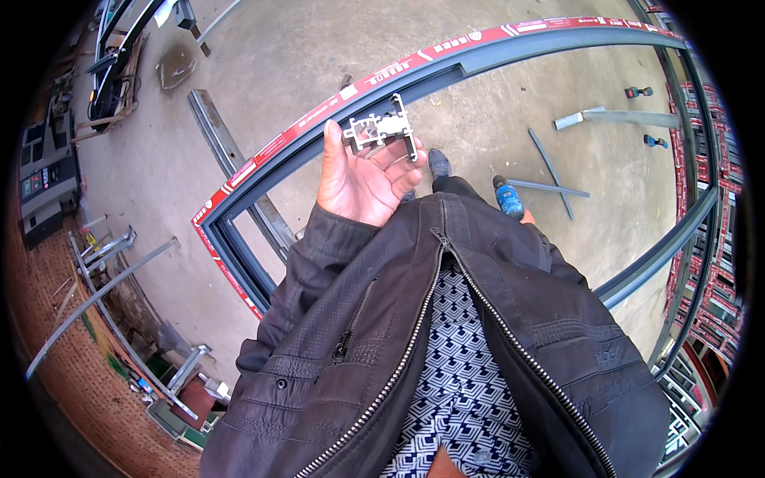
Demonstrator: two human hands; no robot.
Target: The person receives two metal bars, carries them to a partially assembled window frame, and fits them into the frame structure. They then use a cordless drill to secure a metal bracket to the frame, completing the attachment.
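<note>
Where palm cups, ribbed aluminium bracket [380, 130].

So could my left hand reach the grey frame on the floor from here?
Probably not as it stands: the left hand is raised palm-up at chest level, its fingers holding a short aluminium profile piece, while the grey frame lies on the concrete floor below. Bending down looks necessary.

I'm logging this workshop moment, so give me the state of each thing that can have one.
left hand: palm up, raised, fingers curled under a metal piece
aluminium corner piece: held on the fingertips, off the ground
right hand: hidden by the jacket
blue drill: carried at the right side, partly hidden
grey window frame: lying flat on concrete, red protective tape on
black jacket: unzipped
</note>
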